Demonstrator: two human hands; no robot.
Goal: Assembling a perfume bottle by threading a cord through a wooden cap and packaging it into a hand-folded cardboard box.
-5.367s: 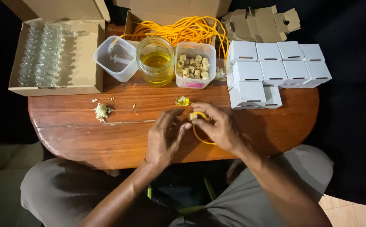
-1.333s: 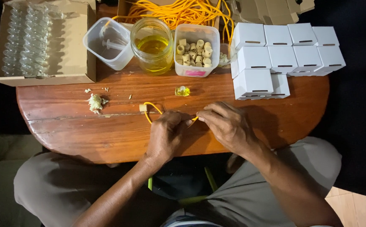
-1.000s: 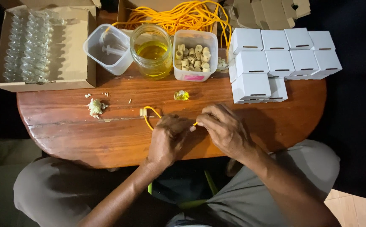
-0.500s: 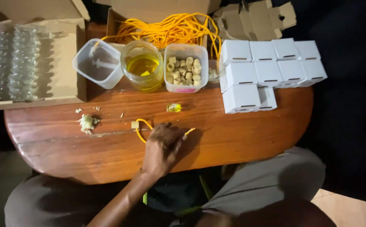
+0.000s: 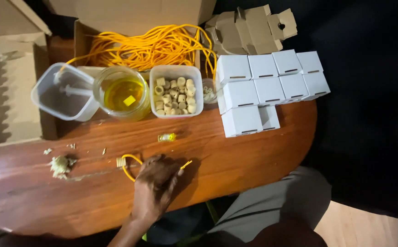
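- Polished reddish wood makes up the oval table (image 5: 254,151), with dark floor and shadow all round it.
- Nearest the viewer, the left hand (image 5: 155,185) lies palm down on the tabletop, fingers curled over the yellow cord (image 5: 128,167); it pins the cord, whose loop and small pale end piece show at the left and whose free tip pokes out at the right.
- Only this hand is in view; the right one is out of frame, so its grip cannot be told.
- As a judgement, the cord piece is being held in place mid-handling, and whatever follows needs a second grip on the free tip.
- Just beyond lies a tiny yellow-filled vial (image 5: 166,137), and to the left a pale crumbly scrap (image 5: 60,165).
- Farther back stand a clear tub (image 5: 64,93), a jar of yellow liquid (image 5: 122,93) and a tub of pale stoppers (image 5: 176,91).
- White small boxes (image 5: 267,89) are stacked at the right.
- Farthest, a cardboard box holds a tangle of yellow cord (image 5: 148,45).
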